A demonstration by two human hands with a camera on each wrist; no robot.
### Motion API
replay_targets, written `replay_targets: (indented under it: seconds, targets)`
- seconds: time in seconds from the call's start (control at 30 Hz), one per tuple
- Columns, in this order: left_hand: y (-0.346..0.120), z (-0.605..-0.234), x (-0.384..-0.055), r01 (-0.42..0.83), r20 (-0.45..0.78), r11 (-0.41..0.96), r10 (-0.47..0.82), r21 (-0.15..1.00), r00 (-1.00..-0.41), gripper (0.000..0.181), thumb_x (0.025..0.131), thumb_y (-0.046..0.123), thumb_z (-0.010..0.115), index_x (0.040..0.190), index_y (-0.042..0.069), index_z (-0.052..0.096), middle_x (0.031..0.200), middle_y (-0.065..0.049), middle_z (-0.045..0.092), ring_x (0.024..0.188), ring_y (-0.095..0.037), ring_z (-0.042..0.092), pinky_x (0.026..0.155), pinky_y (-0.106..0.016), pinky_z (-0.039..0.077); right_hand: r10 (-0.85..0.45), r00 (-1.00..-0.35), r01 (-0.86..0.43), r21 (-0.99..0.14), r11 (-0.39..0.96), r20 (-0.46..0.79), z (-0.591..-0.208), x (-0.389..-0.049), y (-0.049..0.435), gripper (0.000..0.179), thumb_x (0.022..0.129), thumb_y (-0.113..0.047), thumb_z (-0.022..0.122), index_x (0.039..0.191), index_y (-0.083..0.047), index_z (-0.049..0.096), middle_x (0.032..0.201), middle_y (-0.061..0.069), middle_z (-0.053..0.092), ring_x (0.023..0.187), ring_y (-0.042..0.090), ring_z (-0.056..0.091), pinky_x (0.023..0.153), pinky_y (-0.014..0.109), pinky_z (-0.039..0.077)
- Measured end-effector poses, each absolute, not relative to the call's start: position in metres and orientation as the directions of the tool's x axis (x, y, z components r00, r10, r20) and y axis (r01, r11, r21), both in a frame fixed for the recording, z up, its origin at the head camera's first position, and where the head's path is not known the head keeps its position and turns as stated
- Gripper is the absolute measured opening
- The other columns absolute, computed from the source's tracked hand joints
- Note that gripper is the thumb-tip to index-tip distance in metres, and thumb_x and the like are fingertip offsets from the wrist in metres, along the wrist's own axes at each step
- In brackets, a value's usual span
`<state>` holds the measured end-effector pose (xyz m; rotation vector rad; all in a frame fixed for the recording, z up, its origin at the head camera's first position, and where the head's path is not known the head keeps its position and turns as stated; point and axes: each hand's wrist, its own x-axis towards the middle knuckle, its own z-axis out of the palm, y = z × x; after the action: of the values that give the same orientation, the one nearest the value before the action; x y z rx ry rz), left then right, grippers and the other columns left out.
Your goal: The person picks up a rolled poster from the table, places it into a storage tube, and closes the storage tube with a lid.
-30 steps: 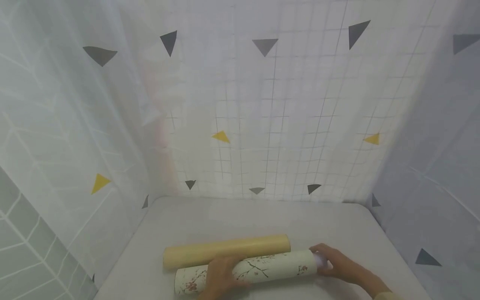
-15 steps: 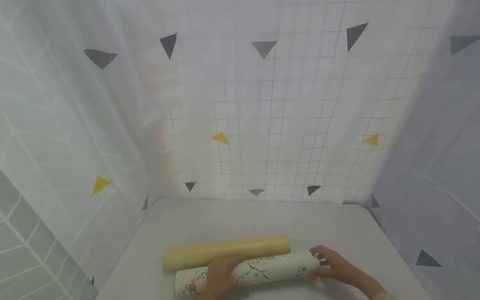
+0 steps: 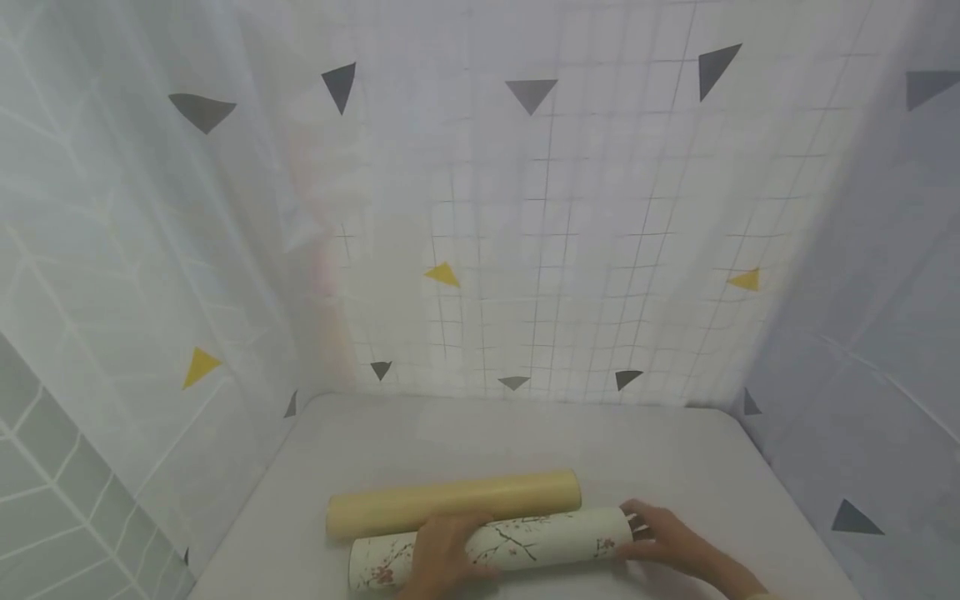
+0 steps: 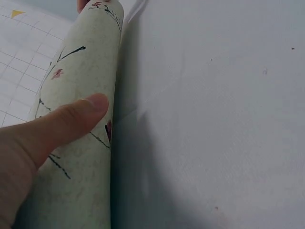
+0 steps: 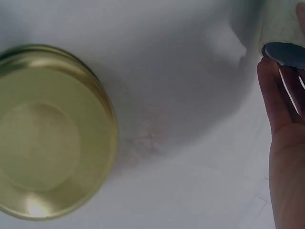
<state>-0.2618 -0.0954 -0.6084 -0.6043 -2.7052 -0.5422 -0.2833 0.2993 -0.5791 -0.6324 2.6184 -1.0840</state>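
Observation:
A white wallpaper roll (image 3: pixel 555 537) printed with dark branches and red blossoms lies slantwise near the front of the table. My left hand (image 3: pixel 442 550) grips its left half from above; in the left wrist view the thumb (image 4: pixel 81 114) lies across the printed surface. At the roll's right end my right hand (image 3: pixel 667 537) holds the rim, thumb on the near side and fingers at the far edge. In the right wrist view the fingers (image 5: pixel 279 90) touch that end, which shows a dark grey-blue round face. Just behind lies a plain yellow roll (image 3: pixel 450 504), touched by neither hand.
The pale table (image 3: pixel 487 433) is backed by a white curtain (image 3: pixel 525 208) with a grid and triangles. Patterned sheets (image 3: pixel 862 333) hang at both sides. A round gold metallic object (image 5: pixel 38 148) stands left in the right wrist view, its kind unclear.
My right hand has shifted slightly, its fingers now at the rim of the roll. A pale lilac patch at that end one second ago is no longer seen. Left hand and yellow roll stay put.

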Motion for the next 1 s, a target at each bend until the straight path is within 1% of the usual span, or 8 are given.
replay_targets:
  seconds: [0.1, 0.17, 0.33, 0.5, 0.73, 0.8, 0.9, 1.0]
  targets:
    - [-0.096, -0.609, -0.261, 0.457, 0.377, 0.842, 0.340, 0.287, -0.862, 0.073, 0.052, 0.067, 0.090, 0.114, 0.033, 0.074, 0.102, 0.018, 0.079, 0.084, 0.000, 0.069, 0.076, -0.025, 0.054, -0.453, -0.888, -0.252, -0.746, 0.617, -0.075, -0.584, -0.283, 0.298, 0.046, 0.086, -0.030, 0.081, 0.119, -0.005, 0.061, 0.119, 0.013, 0.071, 0.102, 0.023, 0.072, 0.085, 0.041, 0.063]
    - [-0.096, -0.609, -0.260, 0.454, 0.373, 0.845, 0.339, 0.281, -0.863, 0.074, 0.052, 0.068, 0.089, 0.115, 0.033, 0.073, 0.103, 0.018, 0.079, 0.086, -0.001, 0.070, 0.078, -0.027, 0.055, -0.442, -0.893, -0.235, -0.747, 0.621, -0.087, -0.587, -0.283, 0.298, 0.047, 0.086, -0.030, 0.081, 0.120, -0.005, 0.061, 0.120, 0.011, 0.071, 0.102, 0.023, 0.071, 0.084, 0.038, 0.063]
    - [-0.096, -0.608, -0.260, 0.446, 0.367, 0.845, 0.330, 0.296, -0.869, 0.076, 0.051, 0.066, 0.091, 0.117, 0.031, 0.073, 0.107, 0.016, 0.079, 0.091, -0.004, 0.072, 0.083, -0.031, 0.057, -0.427, -0.901, -0.250, -0.717, 0.651, -0.073, -0.591, -0.283, 0.298, 0.050, 0.086, -0.037, 0.081, 0.123, -0.007, 0.062, 0.116, 0.005, 0.073, 0.097, 0.007, 0.068, 0.080, 0.026, 0.060]
    - [-0.096, -0.608, -0.260, 0.444, 0.373, 0.841, 0.322, 0.309, -0.870, 0.075, 0.051, 0.064, 0.092, 0.116, 0.032, 0.073, 0.107, 0.016, 0.079, 0.092, -0.005, 0.073, 0.083, -0.031, 0.057, -0.446, -0.894, -0.284, -0.716, 0.638, -0.042, -0.594, -0.284, 0.299, 0.053, 0.089, -0.037, 0.079, 0.128, -0.005, 0.062, 0.118, 0.007, 0.073, 0.098, -0.002, 0.064, 0.080, 0.025, 0.060]
    - [-0.095, -0.606, -0.261, 0.437, 0.362, 0.837, 0.316, 0.330, -0.877, 0.072, 0.051, 0.062, 0.093, 0.114, 0.033, 0.074, 0.105, 0.016, 0.079, 0.089, -0.002, 0.071, 0.081, -0.029, 0.057, -0.422, -0.897, -0.189, -0.747, 0.638, -0.133, -0.591, -0.284, 0.297, 0.062, 0.091, -0.036, 0.076, 0.138, 0.001, 0.057, 0.127, 0.015, 0.070, 0.106, 0.016, 0.069, 0.082, 0.028, 0.060]
    - [-0.095, -0.606, -0.261, 0.437, 0.359, 0.838, 0.317, 0.327, -0.878, 0.072, 0.051, 0.062, 0.092, 0.114, 0.033, 0.074, 0.105, 0.016, 0.079, 0.090, -0.003, 0.072, 0.081, -0.030, 0.057, -0.423, -0.892, -0.166, -0.757, 0.632, -0.158, -0.590, -0.284, 0.297, 0.064, 0.093, -0.035, 0.074, 0.140, 0.003, 0.055, 0.128, 0.017, 0.069, 0.107, 0.018, 0.069, 0.082, 0.029, 0.060]
    - [-0.095, -0.607, -0.261, 0.443, 0.365, 0.843, 0.326, 0.306, -0.872, 0.073, 0.052, 0.064, 0.091, 0.116, 0.033, 0.073, 0.107, 0.015, 0.080, 0.092, -0.005, 0.073, 0.083, -0.032, 0.057, -0.456, -0.876, -0.179, -0.772, 0.610, -0.157, -0.589, -0.283, 0.299, 0.060, 0.095, -0.033, 0.072, 0.141, 0.002, 0.055, 0.129, 0.018, 0.069, 0.107, 0.011, 0.068, 0.084, 0.028, 0.060]
    - [-0.095, -0.609, -0.261, 0.446, 0.371, 0.846, 0.330, 0.292, -0.868, 0.074, 0.052, 0.065, 0.091, 0.116, 0.033, 0.073, 0.106, 0.015, 0.080, 0.091, -0.004, 0.073, 0.082, -0.031, 0.057, -0.496, -0.859, -0.221, -0.779, 0.586, -0.129, -0.585, -0.283, 0.304, 0.050, 0.095, -0.031, 0.072, 0.134, -0.002, 0.061, 0.127, 0.016, 0.071, 0.105, 0.002, 0.067, 0.084, 0.026, 0.060]
